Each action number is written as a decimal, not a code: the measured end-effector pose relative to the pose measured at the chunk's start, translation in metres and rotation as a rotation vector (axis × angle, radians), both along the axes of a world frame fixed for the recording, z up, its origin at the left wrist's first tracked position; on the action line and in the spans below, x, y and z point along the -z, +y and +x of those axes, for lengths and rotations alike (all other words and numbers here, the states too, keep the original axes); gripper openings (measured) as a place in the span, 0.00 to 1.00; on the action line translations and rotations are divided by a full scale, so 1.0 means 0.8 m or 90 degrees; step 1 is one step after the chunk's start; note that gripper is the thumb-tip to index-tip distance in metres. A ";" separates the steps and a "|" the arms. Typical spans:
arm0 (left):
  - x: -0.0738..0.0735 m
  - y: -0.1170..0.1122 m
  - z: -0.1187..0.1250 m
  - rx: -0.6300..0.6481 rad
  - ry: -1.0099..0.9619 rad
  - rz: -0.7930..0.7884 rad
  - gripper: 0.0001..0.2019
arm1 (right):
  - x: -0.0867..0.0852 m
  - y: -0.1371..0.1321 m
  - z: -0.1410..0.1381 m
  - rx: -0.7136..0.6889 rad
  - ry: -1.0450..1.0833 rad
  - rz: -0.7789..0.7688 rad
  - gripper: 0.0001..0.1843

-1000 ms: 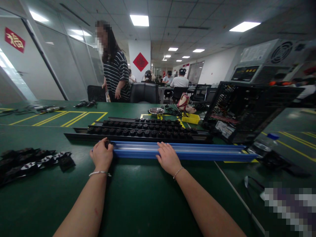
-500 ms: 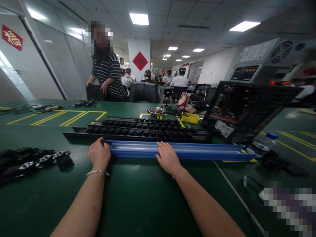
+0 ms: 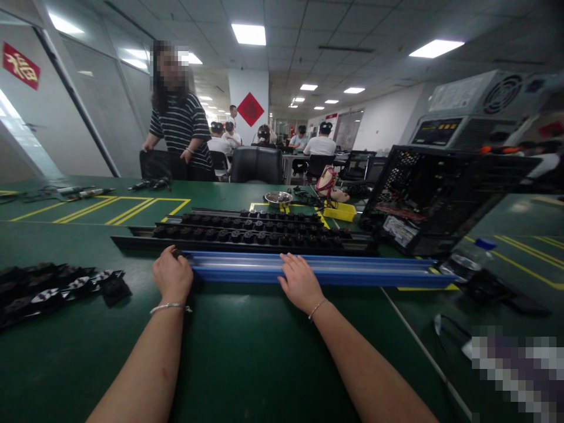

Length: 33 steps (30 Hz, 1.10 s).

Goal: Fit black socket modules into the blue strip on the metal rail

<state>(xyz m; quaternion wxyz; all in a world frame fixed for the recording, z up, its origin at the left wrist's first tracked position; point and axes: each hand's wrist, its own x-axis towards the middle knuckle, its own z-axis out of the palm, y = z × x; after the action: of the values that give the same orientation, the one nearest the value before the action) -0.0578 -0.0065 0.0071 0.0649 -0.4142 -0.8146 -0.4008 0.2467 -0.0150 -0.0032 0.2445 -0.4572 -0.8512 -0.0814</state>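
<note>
A long blue rail (image 3: pixel 335 269) lies across the green table in front of me. My left hand (image 3: pixel 171 276) is at the rail's left end, fingers closed around a small black part there. My right hand (image 3: pixel 300 282) rests flat on the rail near its middle, fingers pressing its top. Behind the blue rail lie black rails (image 3: pixel 247 235) filled with rows of small black round parts. A heap of loose black parts (image 3: pixel 57 288) sits on the table to the left of my left hand.
A black open computer case (image 3: pixel 440 197) stands at the right, with a water bottle (image 3: pixel 469 258) in front of it. A metal bowl (image 3: pixel 277 198) and a yellow tray (image 3: pixel 340 211) sit behind the rails. A person in a striped shirt (image 3: pixel 178 132) stands across the table; others sit beyond.
My left hand has slid a little to the left along the blue rail's end. The person in the striped shirt has walked to the left. My right hand has stayed put.
</note>
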 end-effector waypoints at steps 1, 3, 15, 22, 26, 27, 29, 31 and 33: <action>0.000 0.000 0.000 -0.001 -0.001 0.000 0.22 | 0.000 0.000 0.000 -0.002 0.000 0.001 0.10; -0.001 -0.001 0.002 -0.004 -0.008 0.000 0.22 | 0.001 0.000 0.000 -0.003 0.001 0.001 0.10; 0.009 0.008 -0.006 0.008 0.029 0.024 0.22 | 0.000 -0.001 -0.001 0.004 0.000 -0.008 0.12; 0.012 0.009 -0.011 0.005 0.028 0.023 0.22 | 0.000 -0.002 -0.001 0.003 0.004 -0.009 0.11; 0.012 0.009 -0.014 0.003 0.023 0.034 0.21 | -0.001 -0.002 -0.001 0.002 0.006 -0.008 0.11; 0.012 0.009 -0.014 0.002 0.019 0.036 0.21 | -0.001 -0.002 -0.001 0.002 0.007 -0.008 0.11; 0.012 0.009 -0.016 0.001 0.014 0.036 0.21 | -0.001 -0.003 -0.001 0.002 0.009 -0.008 0.11; 0.012 0.010 -0.018 0.000 0.006 0.034 0.21 | -0.002 -0.003 -0.001 0.003 0.008 -0.009 0.11; 0.011 0.010 -0.019 -0.001 0.000 0.031 0.21 | -0.002 -0.003 -0.001 0.004 0.008 -0.011 0.11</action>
<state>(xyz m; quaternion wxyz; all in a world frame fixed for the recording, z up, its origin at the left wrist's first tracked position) -0.0732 0.0013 -0.0020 0.0754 -0.4117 -0.8049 -0.4206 0.2462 -0.0176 -0.0017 0.2457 -0.4623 -0.8490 -0.0720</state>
